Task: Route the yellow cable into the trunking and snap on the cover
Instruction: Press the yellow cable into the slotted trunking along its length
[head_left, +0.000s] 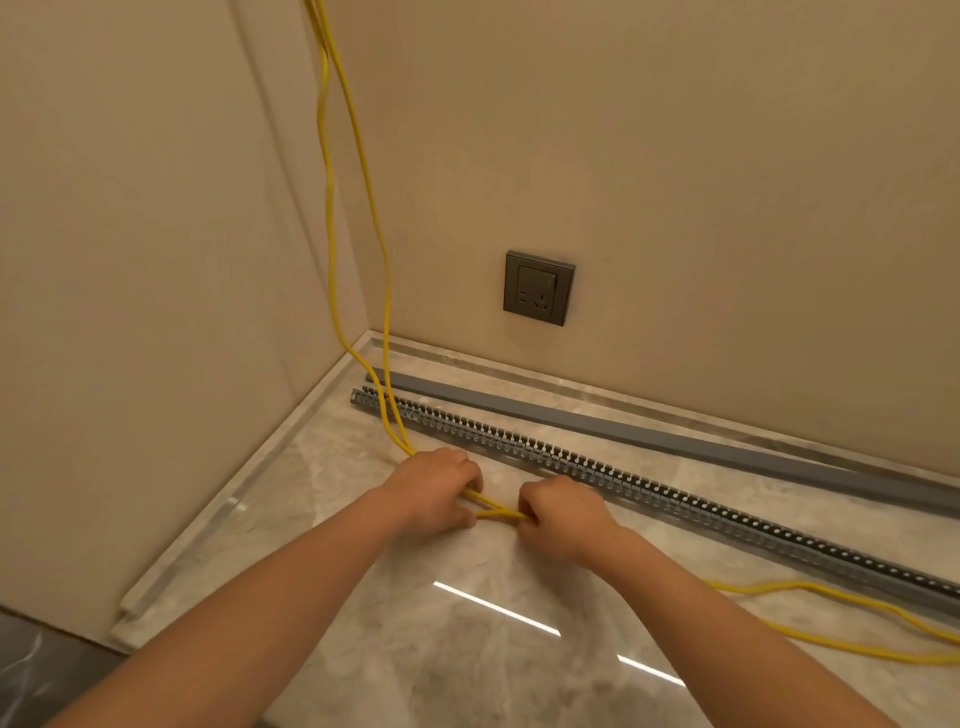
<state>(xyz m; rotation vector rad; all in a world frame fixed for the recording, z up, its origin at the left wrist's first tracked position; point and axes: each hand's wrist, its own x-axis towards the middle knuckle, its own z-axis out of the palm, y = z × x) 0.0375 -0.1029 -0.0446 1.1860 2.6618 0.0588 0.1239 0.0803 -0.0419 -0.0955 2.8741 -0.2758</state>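
Observation:
Two strands of yellow cable hang down the wall corner, cross the left end of the grey slotted trunking and run into my hands. My left hand and my right hand are both closed on the cable, a short stretch of it showing between them, just in front of the trunking on the marble floor. More cable trails on the floor to the right. The flat grey cover lies behind the trunking, along the wall.
A dark grey wall socket sits above the cover. A marble skirting lines both walls and meets in the corner at the left. The glossy marble floor reflects ceiling lights in front of me.

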